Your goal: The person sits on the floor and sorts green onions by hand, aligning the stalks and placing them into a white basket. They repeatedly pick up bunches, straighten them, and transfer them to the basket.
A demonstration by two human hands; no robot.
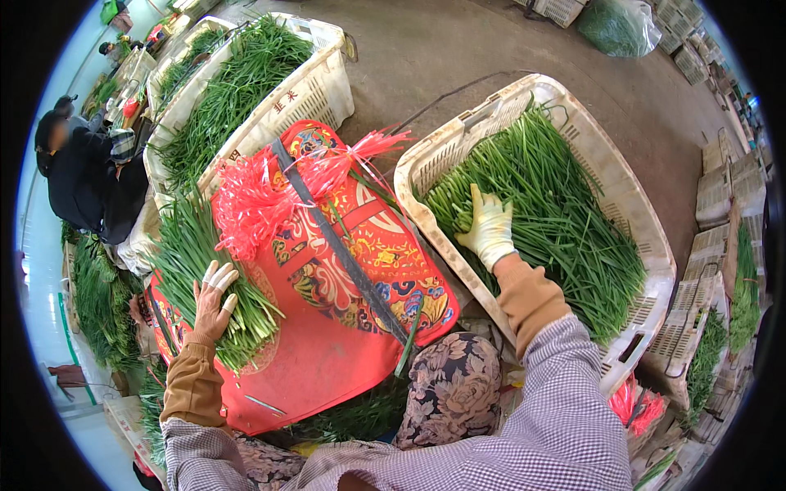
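My left hand (215, 301), its fingertips wrapped in white tape, lies spread on top of a loose pile of garlic chives (239, 331). That pile rests on the left part of a red patterned cloth mat (307, 380). In a pale yellow glove, my right hand (488, 227) reaches over the near rim of a white plastic crate (638, 239). Its fingers are apart on the cut ends of the chives (540, 184) that fill the crate; whether it grips any is not clear. Pink plastic ties (245, 202) lie under a dark strap (344, 251) across the mat.
A long white crate of chives (307, 92) stands beyond the mat. At the left sits a person in dark clothes (86, 172), beside more greens (104, 307). Stacked crates (700, 245) line the right side. A clear bag of greens (617, 27) rests on the floor at the back.
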